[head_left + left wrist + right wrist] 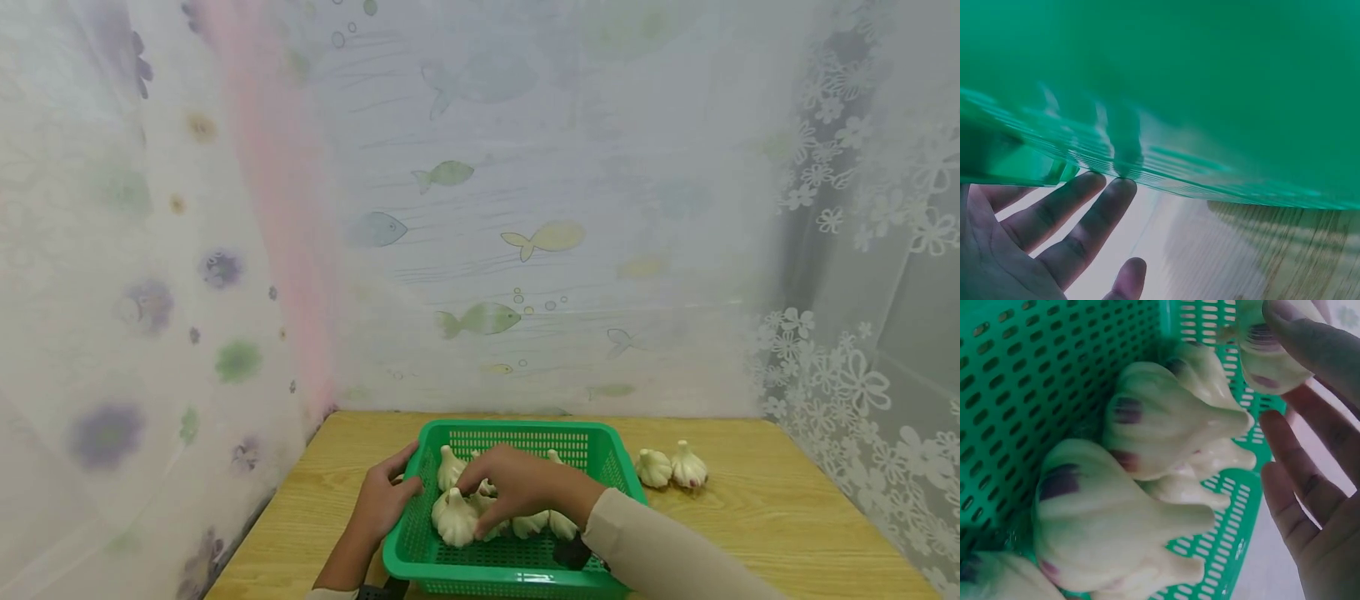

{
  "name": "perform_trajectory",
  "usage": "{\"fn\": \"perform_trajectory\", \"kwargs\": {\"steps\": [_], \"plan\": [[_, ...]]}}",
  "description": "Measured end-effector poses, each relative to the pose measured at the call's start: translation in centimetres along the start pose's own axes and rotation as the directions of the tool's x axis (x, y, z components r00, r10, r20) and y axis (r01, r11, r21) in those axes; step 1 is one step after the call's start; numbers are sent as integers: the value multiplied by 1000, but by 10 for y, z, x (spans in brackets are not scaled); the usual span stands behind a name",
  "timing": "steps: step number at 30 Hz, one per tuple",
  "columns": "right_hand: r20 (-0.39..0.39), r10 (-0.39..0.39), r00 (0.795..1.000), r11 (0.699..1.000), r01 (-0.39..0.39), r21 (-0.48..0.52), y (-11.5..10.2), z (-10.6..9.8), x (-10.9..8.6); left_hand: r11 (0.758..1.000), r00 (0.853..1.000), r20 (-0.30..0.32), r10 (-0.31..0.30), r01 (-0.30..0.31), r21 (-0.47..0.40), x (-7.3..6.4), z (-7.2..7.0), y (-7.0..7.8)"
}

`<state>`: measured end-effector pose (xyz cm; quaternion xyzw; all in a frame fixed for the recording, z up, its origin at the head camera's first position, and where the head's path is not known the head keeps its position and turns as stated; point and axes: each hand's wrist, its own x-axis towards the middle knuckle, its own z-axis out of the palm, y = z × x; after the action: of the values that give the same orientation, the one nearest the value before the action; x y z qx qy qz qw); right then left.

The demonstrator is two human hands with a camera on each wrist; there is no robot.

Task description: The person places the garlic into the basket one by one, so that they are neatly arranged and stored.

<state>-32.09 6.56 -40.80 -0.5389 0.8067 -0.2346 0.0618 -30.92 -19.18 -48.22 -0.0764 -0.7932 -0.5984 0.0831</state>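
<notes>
A green plastic basket (517, 577) with slotted walls holds several garlic bulbs (530, 523). My right hand (517, 479) reaches into its left half and pinches a garlic bulb (1266, 359) between thumb and fingers. Close below that hand, other bulbs (1113, 519) with purple patches lie side by side along the wall. My left hand (382, 500) rests at the basket's left rim, thumb over the edge. Its fingers (1094, 228) extend nearly straight, tips touching the outer wall in the left wrist view.
Two garlic bulbs (671, 468) sit on the wooden table (750, 508) right of the basket. Patterned sheets (555, 275) hang behind the table and on both sides. A dark wrist camera (572, 552) overlaps the basket's front right part.
</notes>
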Motion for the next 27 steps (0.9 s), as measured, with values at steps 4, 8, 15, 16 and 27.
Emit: {"fn": "perform_trajectory", "kwargs": {"steps": [4,8,15,16,27], "plan": [[53,34,998,999,-32,-41,-2,4,7,1000,1000,0,6,-6,0,0,0,-1],[71,39,997,996,-32,-87,-2,9,13,1000,1000,1,3,-3,-15,0,-1,-2],[126,51,991,988,-32,-148,-1,17,21,1000,1000,-1,7,-7,-19,0,0,-2],[134,59,989,987,-37,-157,-1,17,22,1000,1000,0,7,-7,-18,0,0,-1],[142,77,987,985,-53,-162,-2,23,31,1000,1000,6,8,-8,-22,0,-1,-2]]}}
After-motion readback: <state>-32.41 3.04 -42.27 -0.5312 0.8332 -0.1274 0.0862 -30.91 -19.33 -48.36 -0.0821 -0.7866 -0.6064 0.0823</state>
